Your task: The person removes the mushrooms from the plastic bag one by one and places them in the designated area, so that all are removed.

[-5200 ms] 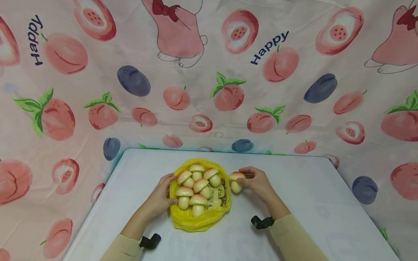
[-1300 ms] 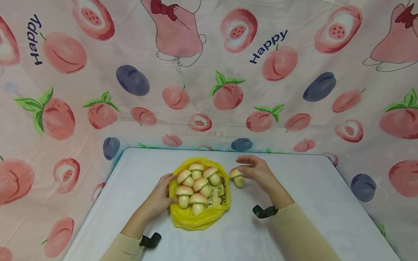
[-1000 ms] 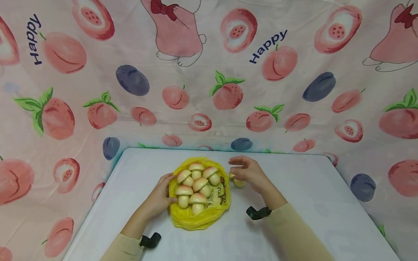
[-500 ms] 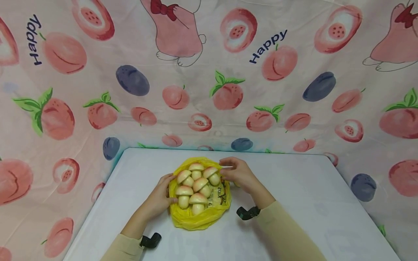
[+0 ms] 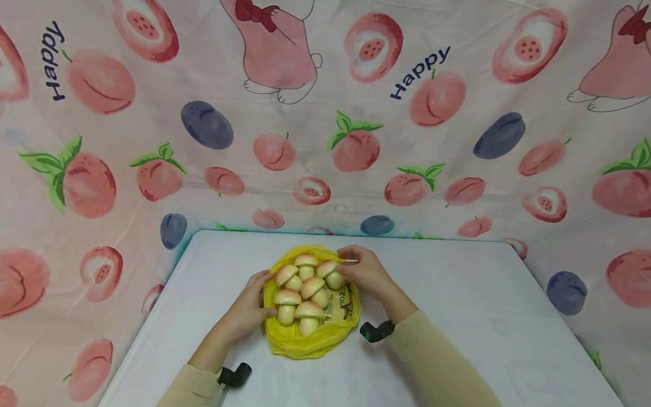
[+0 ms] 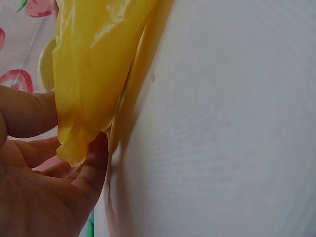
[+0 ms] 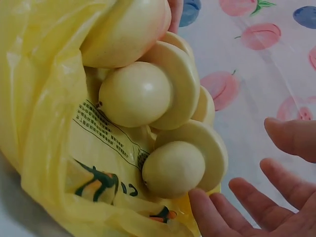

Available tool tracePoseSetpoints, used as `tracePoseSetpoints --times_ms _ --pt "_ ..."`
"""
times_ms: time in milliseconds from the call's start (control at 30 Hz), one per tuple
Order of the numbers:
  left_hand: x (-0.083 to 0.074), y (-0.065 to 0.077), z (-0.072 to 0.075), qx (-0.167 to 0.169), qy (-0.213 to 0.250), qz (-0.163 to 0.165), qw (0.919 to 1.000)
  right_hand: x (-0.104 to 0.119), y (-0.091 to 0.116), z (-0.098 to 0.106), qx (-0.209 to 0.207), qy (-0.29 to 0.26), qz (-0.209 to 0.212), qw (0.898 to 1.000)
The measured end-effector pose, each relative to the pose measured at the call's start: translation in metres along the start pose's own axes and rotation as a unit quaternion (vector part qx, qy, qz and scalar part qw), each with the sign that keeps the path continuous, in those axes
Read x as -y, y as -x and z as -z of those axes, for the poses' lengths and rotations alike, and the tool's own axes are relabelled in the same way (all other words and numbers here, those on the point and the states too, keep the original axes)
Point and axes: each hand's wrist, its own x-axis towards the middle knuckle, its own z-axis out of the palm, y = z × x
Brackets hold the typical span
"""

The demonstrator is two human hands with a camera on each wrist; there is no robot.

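Several toy mushrooms (image 5: 308,312), pale with pinkish caps, lie in an open yellow plastic bag (image 5: 305,349) with rolled-down sides. The person's left hand (image 5: 246,308) holds the bag's left side; in the left wrist view the bag's edge (image 6: 96,69) runs between the thumb and fingers of that hand (image 6: 49,190). Over the bag's far right rim is the right hand (image 5: 372,278), its fingers spread. In the right wrist view, a fingertip of this hand (image 7: 269,207) is right at the nearest mushroom (image 7: 173,169), and nothing is gripped.
The bag stands on a white table (image 5: 458,316) whose far edge meets a fruit-print cloth (image 5: 315,73). Black wrist cameras hang beside the left wrist (image 5: 235,375) and the right wrist (image 5: 376,332).
The right hand has let go of a mushroom just right of the bag and moved left over the bag's rim. It now hides that mushroom. The left hand has stayed on the bag.
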Motion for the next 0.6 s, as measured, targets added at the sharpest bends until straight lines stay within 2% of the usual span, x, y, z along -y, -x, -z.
tracePoseSetpoints --times_ms 600 --pt "0.001 -0.001 0.001 0.002 0.008 0.001 1.0 -0.002 -0.011 -0.016 -0.006 0.045 -0.003 0.999"
